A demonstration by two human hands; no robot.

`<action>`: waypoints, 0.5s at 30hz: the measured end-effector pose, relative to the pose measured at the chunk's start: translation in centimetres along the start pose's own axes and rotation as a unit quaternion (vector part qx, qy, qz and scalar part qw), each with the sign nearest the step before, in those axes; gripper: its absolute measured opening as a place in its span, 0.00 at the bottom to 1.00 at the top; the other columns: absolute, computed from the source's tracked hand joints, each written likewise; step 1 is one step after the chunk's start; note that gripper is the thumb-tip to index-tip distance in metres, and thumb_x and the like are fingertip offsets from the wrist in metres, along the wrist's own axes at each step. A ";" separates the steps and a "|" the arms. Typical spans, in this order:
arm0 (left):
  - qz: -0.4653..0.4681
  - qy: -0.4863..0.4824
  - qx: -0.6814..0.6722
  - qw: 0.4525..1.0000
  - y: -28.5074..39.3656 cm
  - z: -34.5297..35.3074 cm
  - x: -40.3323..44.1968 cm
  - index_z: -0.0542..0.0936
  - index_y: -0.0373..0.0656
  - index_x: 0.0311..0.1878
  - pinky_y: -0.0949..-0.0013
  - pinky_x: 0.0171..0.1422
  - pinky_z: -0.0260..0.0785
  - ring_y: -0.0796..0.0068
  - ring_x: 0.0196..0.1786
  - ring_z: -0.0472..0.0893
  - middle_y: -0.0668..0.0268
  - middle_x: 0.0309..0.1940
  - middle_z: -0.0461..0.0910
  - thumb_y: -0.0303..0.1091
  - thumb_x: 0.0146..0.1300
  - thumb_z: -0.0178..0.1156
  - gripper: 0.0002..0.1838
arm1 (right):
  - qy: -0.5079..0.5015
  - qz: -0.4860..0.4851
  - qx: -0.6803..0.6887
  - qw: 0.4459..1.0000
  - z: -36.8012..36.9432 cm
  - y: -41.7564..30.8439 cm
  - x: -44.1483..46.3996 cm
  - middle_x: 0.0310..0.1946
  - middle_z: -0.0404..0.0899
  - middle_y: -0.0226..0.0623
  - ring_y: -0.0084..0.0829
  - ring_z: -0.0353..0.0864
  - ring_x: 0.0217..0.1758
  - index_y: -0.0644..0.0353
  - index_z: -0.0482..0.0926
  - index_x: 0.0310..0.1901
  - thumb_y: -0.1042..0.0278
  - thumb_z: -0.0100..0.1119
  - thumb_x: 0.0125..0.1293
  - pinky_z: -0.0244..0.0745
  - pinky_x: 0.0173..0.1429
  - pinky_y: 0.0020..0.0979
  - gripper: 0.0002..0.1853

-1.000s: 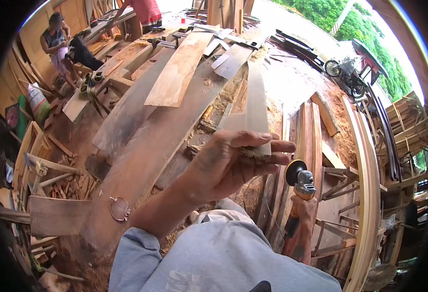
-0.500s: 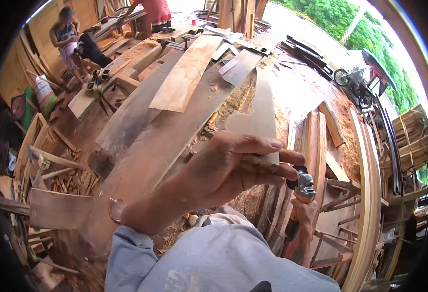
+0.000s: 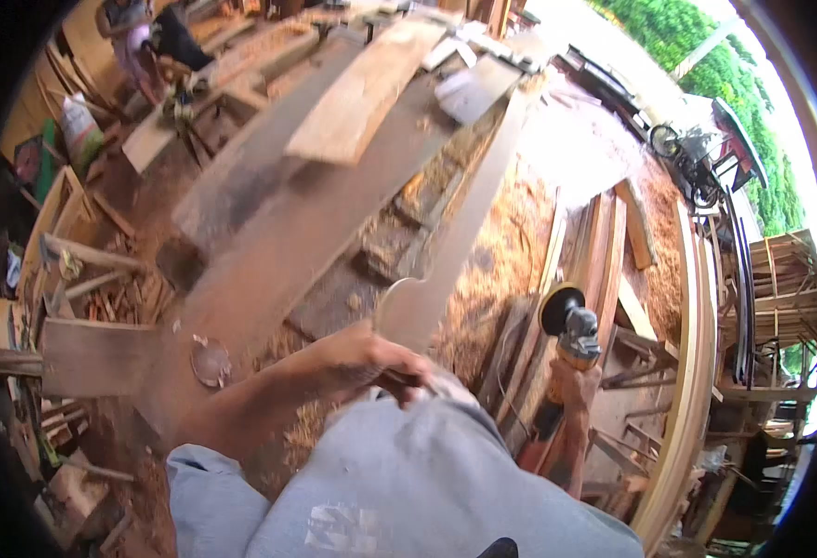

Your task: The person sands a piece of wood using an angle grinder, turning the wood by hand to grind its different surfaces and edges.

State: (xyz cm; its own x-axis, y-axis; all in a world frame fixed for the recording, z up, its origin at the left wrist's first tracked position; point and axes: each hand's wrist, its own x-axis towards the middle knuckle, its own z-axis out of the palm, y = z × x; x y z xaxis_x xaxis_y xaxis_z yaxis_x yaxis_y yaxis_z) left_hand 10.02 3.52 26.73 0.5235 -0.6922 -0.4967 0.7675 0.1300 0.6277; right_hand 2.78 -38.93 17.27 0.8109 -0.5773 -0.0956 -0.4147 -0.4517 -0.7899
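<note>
My left hand (image 3: 385, 363) is low in front of my shirt, its fingers closed around the near end of a long, thin shaped wooden board (image 3: 469, 228). The board has a rounded bulge near my hand and slants away to the far right, over sawdust and timber. My right hand (image 3: 571, 383) grips the body of an angle grinder (image 3: 579, 339) to the right of the board. The grinder's round disc (image 3: 560, 309) points up and left, apart from the board. Motion blur softens the fingertips of my left hand.
A wide dark plank (image 3: 306, 251) lies left of the board, with a lighter plank (image 3: 367, 98) on top. Long timbers (image 3: 692, 372) run along the right. Offcuts (image 3: 144, 298) are heaped at left. A person (image 3: 134, 46) sits far left; a motorcycle (image 3: 692, 163) stands far right.
My left hand has come down and left toward my body, swinging the board's near end with it. The grinder has turned so its disc face shows more. My view has tipped downward.
</note>
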 end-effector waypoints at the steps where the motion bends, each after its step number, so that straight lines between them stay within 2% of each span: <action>1: -0.028 0.053 0.023 0.998 -3.1 -2.1 0.7 0.83 0.35 0.45 0.64 0.42 0.82 0.72 0.33 0.85 0.58 0.37 0.84 0.32 0.66 0.68 0.11 | -0.029 -0.004 0.001 1.000 0.2 0.2 -0.2 0.34 0.86 0.30 0.25 0.85 0.36 0.65 0.88 0.42 0.68 0.73 0.54 0.79 0.41 0.33 0.14; 3: -0.040 0.171 0.187 0.967 -10.0 -6.6 3.4 0.82 0.33 0.49 0.58 0.46 0.82 0.59 0.39 0.89 0.50 0.38 0.87 0.33 0.67 0.65 0.14 | -0.064 0.013 -0.027 0.997 1.2 -0.8 -1.0 0.34 0.87 0.29 0.25 0.85 0.36 0.65 0.88 0.42 0.69 0.73 0.54 0.79 0.41 0.33 0.14; 5: 0.035 0.291 0.319 0.901 -17.7 -11.1 7.0 0.79 0.29 0.53 0.47 0.54 0.79 0.39 0.48 0.87 0.37 0.43 0.86 0.32 0.66 0.60 0.17 | -0.111 0.017 -0.051 0.992 2.6 -1.7 -1.8 0.34 0.87 0.29 0.24 0.85 0.36 0.64 0.88 0.42 0.69 0.73 0.54 0.80 0.41 0.33 0.14; 6: 0.029 0.291 0.307 0.906 -19.9 -12.3 8.1 0.79 0.29 0.53 0.47 0.54 0.79 0.39 0.48 0.87 0.37 0.43 0.86 0.32 0.66 0.60 0.17 | -0.145 0.011 -0.057 0.988 3.4 -2.2 -2.0 0.35 0.87 0.29 0.24 0.85 0.35 0.64 0.88 0.42 0.70 0.74 0.54 0.80 0.41 0.32 0.14; 8: 0.080 0.351 0.402 0.842 -22.4 -13.4 9.6 0.74 0.27 0.56 0.39 0.63 0.73 0.25 0.55 0.81 0.28 0.48 0.82 0.31 0.64 0.56 0.20 | -0.204 0.015 -0.061 0.977 5.0 -4.2 -2.6 0.35 0.88 0.29 0.23 0.85 0.36 0.64 0.88 0.43 0.70 0.75 0.53 0.81 0.42 0.31 0.15; 11: 0.022 0.361 0.398 0.843 -21.9 -10.9 9.6 0.72 0.27 0.56 0.37 0.64 0.73 0.26 0.55 0.81 0.27 0.48 0.82 0.31 0.63 0.55 0.21 | -0.276 -0.030 -0.113 0.954 7.8 -5.7 -2.3 0.35 0.88 0.29 0.22 0.85 0.36 0.64 0.87 0.45 0.69 0.76 0.52 0.81 0.42 0.30 0.17; 13: 0.012 0.366 0.389 0.845 -21.8 -10.1 9.8 0.70 0.27 0.56 0.38 0.64 0.73 0.26 0.56 0.81 0.26 0.49 0.81 0.31 0.62 0.55 0.22 | -0.300 -0.029 -0.097 0.949 9.8 -6.7 -2.0 0.35 0.88 0.30 0.22 0.84 0.35 0.63 0.86 0.48 0.67 0.77 0.51 0.81 0.42 0.31 0.21; 15: -0.003 0.356 0.380 0.854 -21.3 -9.2 9.7 0.71 0.26 0.55 0.37 0.64 0.73 0.25 0.55 0.81 0.27 0.48 0.82 0.30 0.60 0.56 0.22 | -0.353 -0.021 -0.176 0.919 11.5 -6.7 -1.0 0.34 0.88 0.32 0.23 0.85 0.35 0.63 0.86 0.49 0.64 0.79 0.52 0.81 0.41 0.31 0.23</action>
State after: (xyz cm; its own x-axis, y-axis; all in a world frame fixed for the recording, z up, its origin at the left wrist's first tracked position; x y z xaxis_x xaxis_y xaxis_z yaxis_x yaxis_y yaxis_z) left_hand 2.17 0.61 3.02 0.8197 -0.0499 -0.5707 0.4515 -0.5567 0.6973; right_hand 9.49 -27.52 15.71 0.8438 -0.0261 -0.5361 -0.3837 -0.7277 -0.5685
